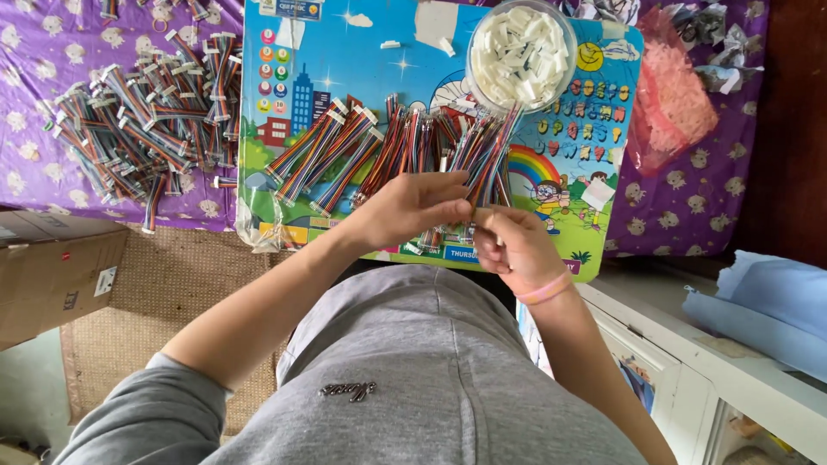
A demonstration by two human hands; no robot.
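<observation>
Ribbon cable [487, 159] pinched by both hands over the cartoon board [568, 146].
Left hand [409, 207] and right hand [512, 245] closed on its lower end; bowl of white connectors [521, 52] just beyond.

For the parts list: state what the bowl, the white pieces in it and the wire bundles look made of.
Bowl: clear plastic, probably; glossy see-through wall. White pieces: likely matte moulded plastic. Wire bundles: multicoloured plastic-coated strands with white ends; the left hand and right hand pinch one.

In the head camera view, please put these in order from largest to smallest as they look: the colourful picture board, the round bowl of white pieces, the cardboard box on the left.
1. Colourful picture board, plainly largest.
2. Cardboard box, though the frame cuts it off.
3. Round bowl of white pieces, smallest.
</observation>
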